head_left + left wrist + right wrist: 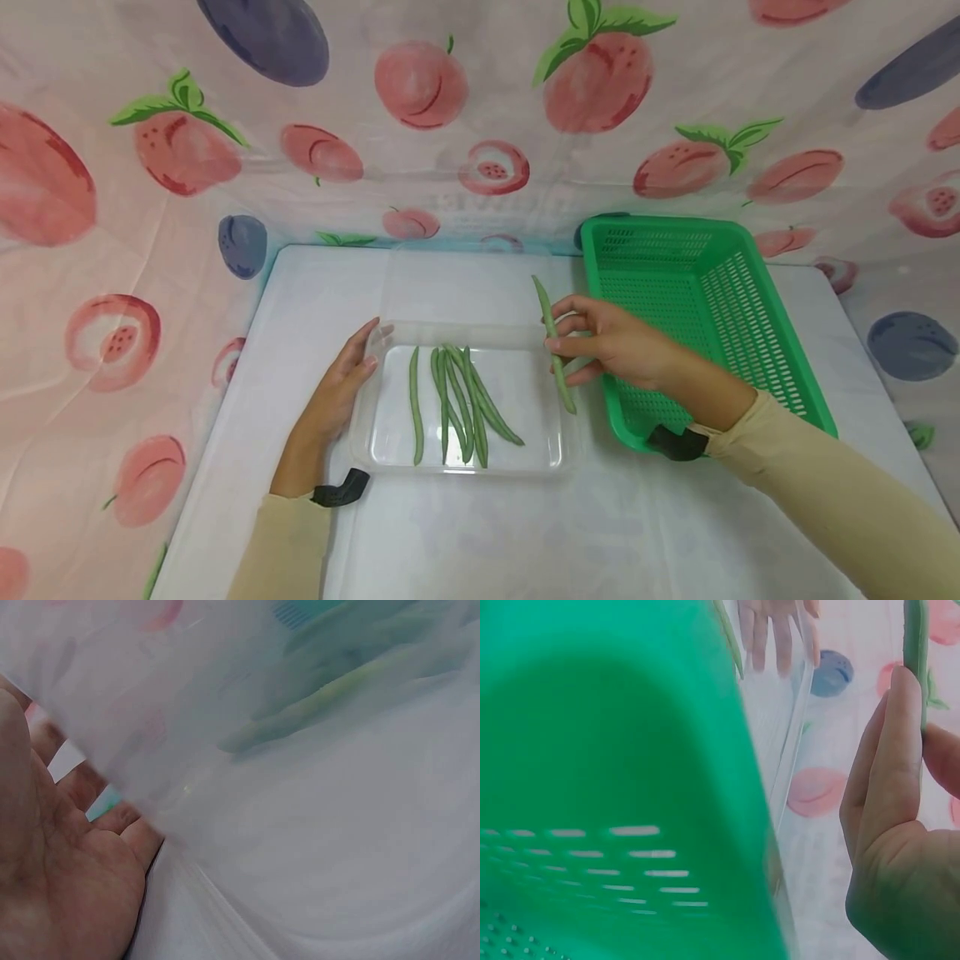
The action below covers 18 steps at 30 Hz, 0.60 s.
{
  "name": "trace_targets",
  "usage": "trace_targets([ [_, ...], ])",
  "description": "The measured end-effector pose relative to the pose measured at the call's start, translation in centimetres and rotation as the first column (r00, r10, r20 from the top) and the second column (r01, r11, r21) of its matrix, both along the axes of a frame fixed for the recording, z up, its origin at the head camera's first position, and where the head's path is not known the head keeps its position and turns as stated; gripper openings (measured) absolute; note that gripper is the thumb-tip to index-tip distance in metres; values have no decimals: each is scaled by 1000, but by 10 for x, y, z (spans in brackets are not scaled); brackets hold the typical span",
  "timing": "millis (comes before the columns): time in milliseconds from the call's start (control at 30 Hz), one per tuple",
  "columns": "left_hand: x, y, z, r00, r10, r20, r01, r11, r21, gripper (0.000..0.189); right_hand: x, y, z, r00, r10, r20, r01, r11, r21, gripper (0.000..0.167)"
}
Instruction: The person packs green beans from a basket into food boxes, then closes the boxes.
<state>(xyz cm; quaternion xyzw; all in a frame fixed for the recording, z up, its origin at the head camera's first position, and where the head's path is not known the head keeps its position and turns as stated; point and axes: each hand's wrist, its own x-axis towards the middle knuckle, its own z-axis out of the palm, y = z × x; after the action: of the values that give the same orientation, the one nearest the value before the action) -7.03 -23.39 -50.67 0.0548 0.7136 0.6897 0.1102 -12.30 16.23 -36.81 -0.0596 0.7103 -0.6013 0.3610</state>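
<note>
In the head view a clear plastic container (480,471) holds several green beans (468,400), lying mostly lengthwise side by side. My left hand (341,387) rests at its upper left corner, the fingers extended against the outer wall. Through the cloudy plastic, beans show blurred in the left wrist view, with my left palm (67,877) beside the wall. My right hand (607,342) pinches a single green bean (561,379) between thumb and fingers, over the container's right edge. That bean stands upright in my right fingers (900,757) in the right wrist view.
A green plastic basket (783,333) with perforated walls stands on the right, under my right forearm. A clear flat lid-like sheet (465,279) lies behind the container. White cloth covers the table (480,542), and a fruit-patterned curtain (337,75) hangs around it.
</note>
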Motion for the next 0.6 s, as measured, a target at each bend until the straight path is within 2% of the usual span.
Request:
trace_targets([
  [600, 0, 0, 0, 1000, -17, -10, 17, 1000, 21, 58, 9, -26, 3, 999, 27, 42, -28, 999, 29, 39],
])
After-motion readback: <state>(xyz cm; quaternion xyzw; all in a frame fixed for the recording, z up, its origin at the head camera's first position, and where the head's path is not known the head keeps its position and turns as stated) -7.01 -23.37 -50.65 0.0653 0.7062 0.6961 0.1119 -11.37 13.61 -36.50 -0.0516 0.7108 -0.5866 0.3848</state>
